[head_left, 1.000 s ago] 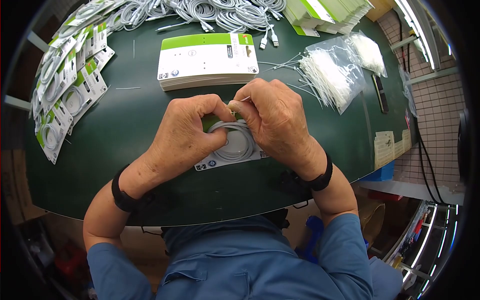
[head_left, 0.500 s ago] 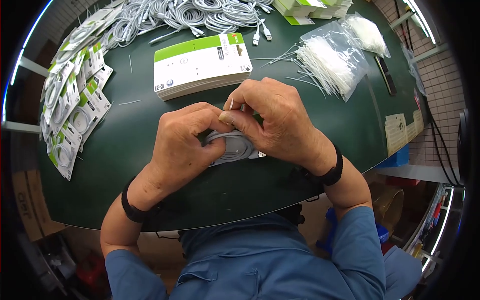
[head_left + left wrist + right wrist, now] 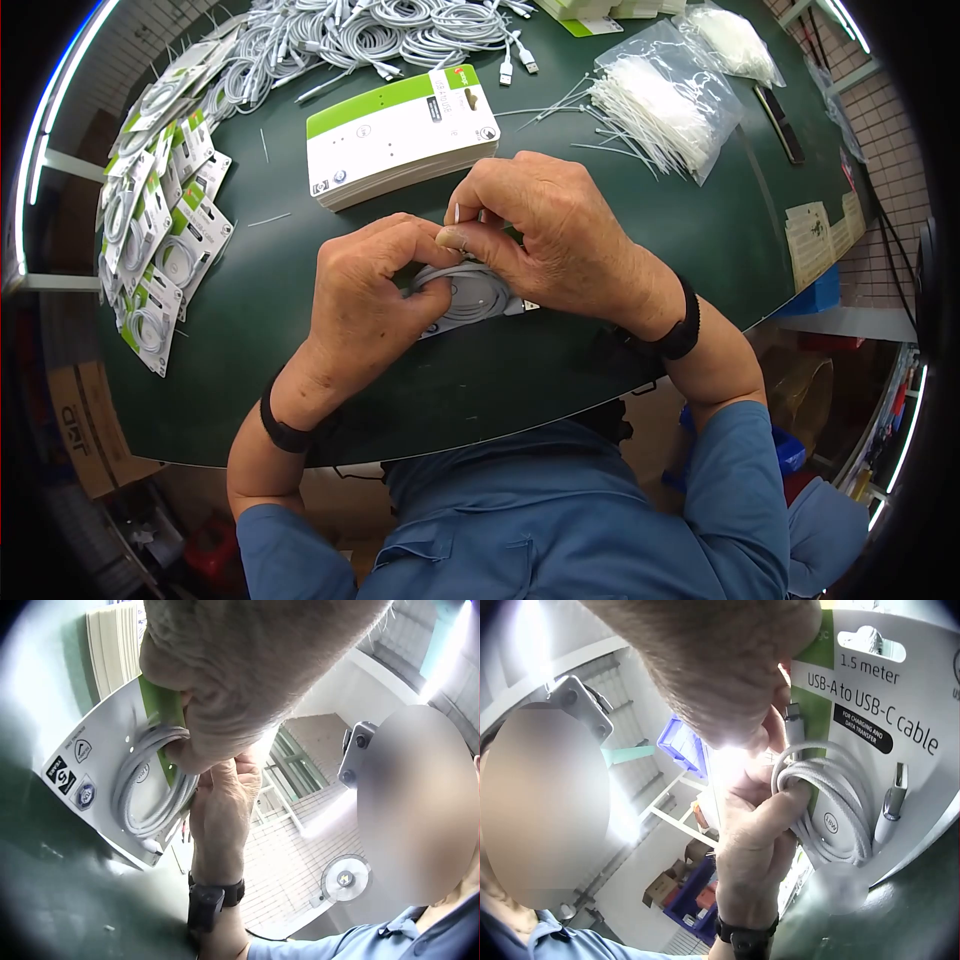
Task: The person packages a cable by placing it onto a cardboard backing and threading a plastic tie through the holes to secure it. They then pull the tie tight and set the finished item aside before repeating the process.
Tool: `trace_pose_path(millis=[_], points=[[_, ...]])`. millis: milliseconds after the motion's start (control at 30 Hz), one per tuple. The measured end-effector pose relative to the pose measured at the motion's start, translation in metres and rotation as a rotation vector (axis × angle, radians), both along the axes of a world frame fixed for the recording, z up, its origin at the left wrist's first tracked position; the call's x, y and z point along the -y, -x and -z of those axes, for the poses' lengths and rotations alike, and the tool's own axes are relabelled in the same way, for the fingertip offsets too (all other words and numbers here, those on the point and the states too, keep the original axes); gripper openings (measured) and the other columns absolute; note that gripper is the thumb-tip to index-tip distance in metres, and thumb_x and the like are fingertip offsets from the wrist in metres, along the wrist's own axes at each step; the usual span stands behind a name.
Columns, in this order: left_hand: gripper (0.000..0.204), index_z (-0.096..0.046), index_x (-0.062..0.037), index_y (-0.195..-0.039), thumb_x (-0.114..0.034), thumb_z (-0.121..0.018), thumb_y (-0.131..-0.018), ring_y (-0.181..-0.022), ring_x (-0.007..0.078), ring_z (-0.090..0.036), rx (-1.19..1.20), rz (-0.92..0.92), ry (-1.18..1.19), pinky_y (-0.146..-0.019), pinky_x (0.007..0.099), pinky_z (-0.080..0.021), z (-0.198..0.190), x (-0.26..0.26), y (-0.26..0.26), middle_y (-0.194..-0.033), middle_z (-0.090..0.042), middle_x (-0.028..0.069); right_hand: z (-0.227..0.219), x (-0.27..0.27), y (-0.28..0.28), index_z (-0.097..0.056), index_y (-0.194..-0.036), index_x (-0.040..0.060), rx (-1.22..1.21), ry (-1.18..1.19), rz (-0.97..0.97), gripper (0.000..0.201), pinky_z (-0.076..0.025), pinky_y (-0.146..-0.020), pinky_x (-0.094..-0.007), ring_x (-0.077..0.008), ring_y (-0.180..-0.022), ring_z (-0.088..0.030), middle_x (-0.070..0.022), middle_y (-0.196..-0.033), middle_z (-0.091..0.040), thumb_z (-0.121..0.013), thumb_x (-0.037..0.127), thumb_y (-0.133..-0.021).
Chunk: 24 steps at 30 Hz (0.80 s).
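Between the two hands, near the table's front, is a coiled white USB cable lying against a green and white packaging card. The card's print reads USB-A to USB-C cable in the right wrist view; a metal plug shows beside the coil. My left hand grips the coil's left side, thumb on the loops. My right hand pinches a thin white cable tie with thumb and index finger, its fingertips right at the left hand's index finger. Fingers hide most of the tie.
A stack of printed cards stands just beyond the hands. Loose white cable ties spill from a clear bag at the right. Carded cables pile up at the left, and many coiled cables lie at the back. A dark bar-shaped object lies far right.
The head view has shifted, so the table's things appear moved. Both hands stay close together over the coil and now cover more of the card; the right hand still pinches the tie.
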<state>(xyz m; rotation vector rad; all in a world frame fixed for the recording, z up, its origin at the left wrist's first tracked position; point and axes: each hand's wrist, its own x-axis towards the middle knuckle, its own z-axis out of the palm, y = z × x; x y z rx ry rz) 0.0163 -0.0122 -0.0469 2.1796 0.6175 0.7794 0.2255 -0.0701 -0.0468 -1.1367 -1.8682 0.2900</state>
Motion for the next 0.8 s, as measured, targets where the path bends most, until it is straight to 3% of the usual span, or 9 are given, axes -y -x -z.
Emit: trace_pose_path(millis=[433,800], points=[[0.015,-0.07,0.0027,-0.092,0.003,-0.07,-0.076,-0.072,0.0194,-0.068,-0.016,-0.007,0.327,-0.07,0.0312,-0.054,0.009,-0.009,0.0,-0.084,-0.074,0.0133,0.0,-0.003,0.0,-0.071,-0.095,0.0064,0.122,-0.03,0.012,0.014,-0.052,-0.067,-0.0356,-0.0235,-0.073,-0.067,-0.0048,-0.083,-0.072,-0.082,0.004,-0.087],[0.017,-0.067,0.0051,-0.092,0.001,-0.068,-0.076,-0.075,0.0229,-0.067,-0.01,0.007,0.37,-0.075,0.0371,-0.055,0.011,-0.014,0.002,-0.081,-0.071,0.016,-0.005,-0.003,0.006,-0.075,-0.098,0.0013,0.072,0.044,-0.033,0.012,-0.058,-0.067,-0.0296,-0.0171,-0.079,-0.071,-0.0084,-0.094,-0.073,-0.082,0.0,-0.089]])
